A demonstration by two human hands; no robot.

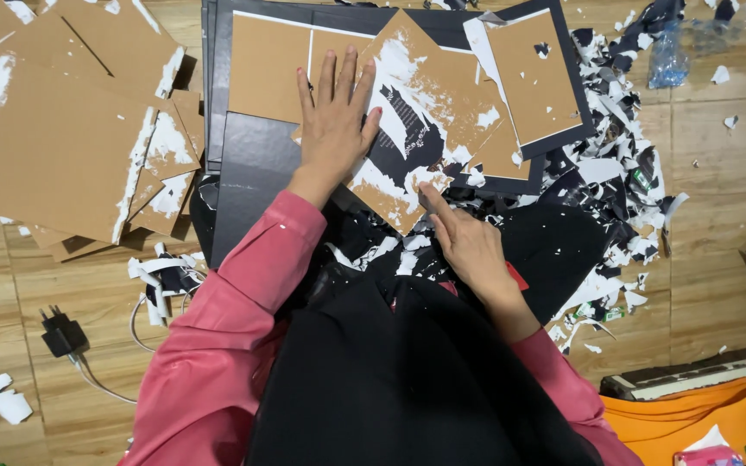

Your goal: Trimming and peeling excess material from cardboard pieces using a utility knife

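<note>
My left hand [334, 121] lies flat, fingers spread and straight, palm down on a brown cardboard piece [425, 129] that still carries torn patches of white and dark paper. The hand grasps nothing; it only presses the piece down at its left edge. The piece stretches from under my palm off to the right, tilted like a diamond, with one corner pointing back toward my lap.

My right hand [468, 246] sits nearer my body, below and to the right of the left one. Its index finger [435, 203] is stretched out and its tip touches the near corner of the same cardboard piece, right at a ragged white paper patch. The other fingers are curled loosely; I cannot tell whether they pinch any scrap of paper.

Under the piece lie dark sheets [256, 164] with further brown panels [269, 69] on them, just beyond my left fingertips. To the right of my right hand a heap of torn paper scraps [615, 173], black and white, spreads over the wooden floor [718, 198]. Well off to the left of my left hand a stack of stripped cardboard [53, 147] rests on the floor. Near my left elbow lies a black charger plug [62, 332] with a white cable. My pink sleeves [243, 293] and dark lap garment [390, 380] fill the near edge.
</note>
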